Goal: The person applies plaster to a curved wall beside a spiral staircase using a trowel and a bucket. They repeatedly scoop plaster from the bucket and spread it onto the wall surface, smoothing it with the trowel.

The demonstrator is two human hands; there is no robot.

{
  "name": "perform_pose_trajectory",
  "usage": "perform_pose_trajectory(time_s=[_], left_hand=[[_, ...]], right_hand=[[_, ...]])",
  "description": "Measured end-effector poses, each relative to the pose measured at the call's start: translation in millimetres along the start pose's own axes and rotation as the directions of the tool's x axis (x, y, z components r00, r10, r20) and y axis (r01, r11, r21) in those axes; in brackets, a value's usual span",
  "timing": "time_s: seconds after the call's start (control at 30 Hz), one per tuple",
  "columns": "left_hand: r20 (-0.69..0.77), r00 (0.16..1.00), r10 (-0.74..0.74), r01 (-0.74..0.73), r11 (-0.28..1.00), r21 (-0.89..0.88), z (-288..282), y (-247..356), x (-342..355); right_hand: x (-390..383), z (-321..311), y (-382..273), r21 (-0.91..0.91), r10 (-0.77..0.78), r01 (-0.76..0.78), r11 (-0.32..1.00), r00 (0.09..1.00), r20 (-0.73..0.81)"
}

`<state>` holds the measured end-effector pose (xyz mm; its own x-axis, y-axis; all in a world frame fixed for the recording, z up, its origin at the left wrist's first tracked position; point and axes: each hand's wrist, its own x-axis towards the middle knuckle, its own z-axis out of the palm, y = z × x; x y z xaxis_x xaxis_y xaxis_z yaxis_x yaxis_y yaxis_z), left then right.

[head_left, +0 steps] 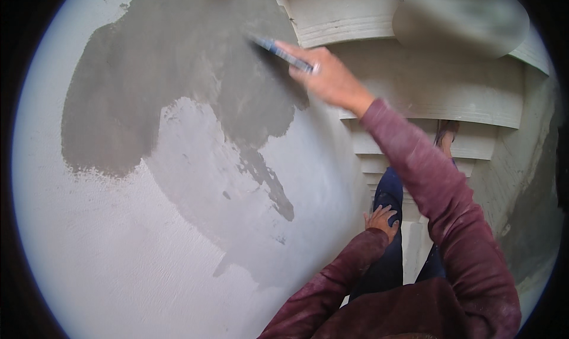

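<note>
My right hand (332, 81) is closed around the blue-and-grey handle of a trowel (284, 55), smeared by motion. Its blade, seen as a dark blurred edge, lies at the right side of a patch of wet grey plaster (136, 66) on the white wall (106, 250). The patch has a ragged border, and a narrow streak runs down from it. Below, a paler, thinly smeared area covers part of the wall. My left hand (382, 222) rests on my thigh in dark blue trousers, fingers spread, holding nothing.
Pale curved steps (427, 84) run down along the wall's right side. My foot (447, 134) is on one of them. At the upper right a blurred pale grey oval thing (459, 21) covers part of the steps; its kind is unclear. Another wall (527, 179) with grey smears stands at the right.
</note>
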<state>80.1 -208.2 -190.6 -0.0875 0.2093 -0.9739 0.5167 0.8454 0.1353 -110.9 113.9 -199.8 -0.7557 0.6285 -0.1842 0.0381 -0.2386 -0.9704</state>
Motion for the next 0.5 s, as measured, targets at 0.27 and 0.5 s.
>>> perform_pose_trajectory(time_s=[0.27, 0.5], left_hand=[[-0.013, 1.0, -0.011, 0.011, 1.0, -0.004, 6.7, -7.8, 2.0], [-0.029, 0.999, 0.034, -0.035, 0.999, -0.041, 3.0, -0.3, -5.3]], right_hand=[[-108.9, 20.3, 4.7, -0.157, -0.01, 0.042, 0.987, 0.98, 0.198], [25.6, -50.2, -16.7, -0.31, 0.031, 0.021, 0.951, 0.986, 0.162]])
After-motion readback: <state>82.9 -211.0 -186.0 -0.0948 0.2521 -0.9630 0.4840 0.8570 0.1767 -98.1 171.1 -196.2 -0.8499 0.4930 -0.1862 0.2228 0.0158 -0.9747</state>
